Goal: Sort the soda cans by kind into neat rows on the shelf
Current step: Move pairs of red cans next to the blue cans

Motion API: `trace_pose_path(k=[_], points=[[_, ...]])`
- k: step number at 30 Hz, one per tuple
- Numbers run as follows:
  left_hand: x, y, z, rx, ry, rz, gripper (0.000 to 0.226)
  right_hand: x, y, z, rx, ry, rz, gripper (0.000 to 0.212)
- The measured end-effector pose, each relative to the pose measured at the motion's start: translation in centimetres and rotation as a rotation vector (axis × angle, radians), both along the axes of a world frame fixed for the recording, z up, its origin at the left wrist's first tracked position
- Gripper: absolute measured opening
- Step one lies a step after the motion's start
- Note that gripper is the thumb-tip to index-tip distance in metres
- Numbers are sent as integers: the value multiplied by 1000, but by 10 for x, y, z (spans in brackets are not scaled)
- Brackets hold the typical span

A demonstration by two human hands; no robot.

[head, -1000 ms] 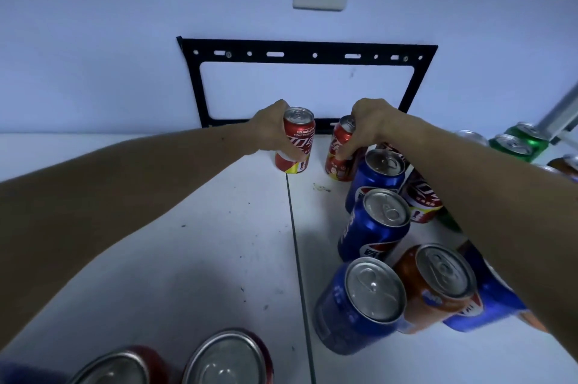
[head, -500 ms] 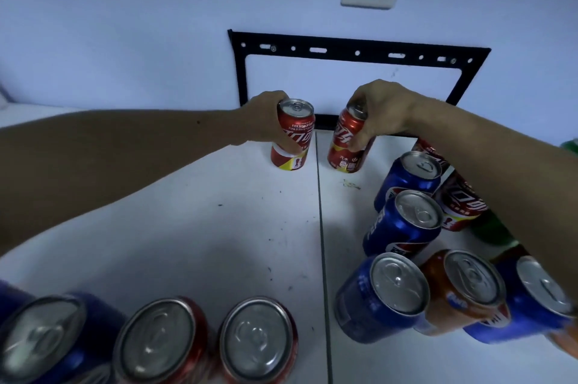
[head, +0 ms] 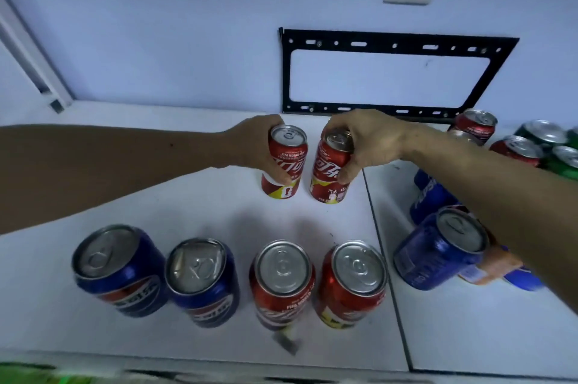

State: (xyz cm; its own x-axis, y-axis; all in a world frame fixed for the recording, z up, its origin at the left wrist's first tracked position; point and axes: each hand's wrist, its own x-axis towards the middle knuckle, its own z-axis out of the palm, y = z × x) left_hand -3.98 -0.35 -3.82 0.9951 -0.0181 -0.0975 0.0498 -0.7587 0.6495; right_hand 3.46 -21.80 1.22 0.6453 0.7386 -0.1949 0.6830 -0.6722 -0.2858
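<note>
My left hand (head: pixel 261 149) grips a red cola can (head: pixel 286 161) standing on the white shelf (head: pixel 187 208). Right beside it, my right hand (head: pixel 366 142) holds a second red cola can (head: pixel 330 174) from its top and side; that can leans slightly left. In front stands a row: two blue cola cans (head: pixel 120 269) (head: pixel 203 280) on the left, then two red cola cans (head: pixel 283 282) (head: pixel 353 282). An unsorted cluster sits right of the shelf seam: blue cans (head: pixel 438 247), an orange can (head: pixel 497 268), red cans (head: pixel 477 124) and green cans (head: pixel 544 133).
A black metal bracket (head: pixel 391 39) is fixed to the wall behind the cans. A seam (head: pixel 387 258) divides the shelf into left and right panels. A white rail (head: pixel 28 55) runs along the left wall. The shelf's front edge (head: pixel 219 365) is near the bottom of the view.
Both hands have brought their red cans leftward, across the seam onto the left panel. The view has shifted left and down, revealing the front row of blue and red cans.
</note>
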Motion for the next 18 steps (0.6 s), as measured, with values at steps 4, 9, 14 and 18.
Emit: trace_pose_path(k=[4,9,14,18], points=[[-10,-6,-8,-64,-45,-68,66,-20,-3,-4,-17,23,5,83],[-16,-14,-9,-132,-21,-135,73,-29,-12,-7,-23,55,1,83],[-18,-14,-14,-125,-3,-196,79,-29,-16,-15,-1,84,-2,88],[-16,-8,-13,-100,27,-227,80,-25,-16,-15,-16,97,-26,93]])
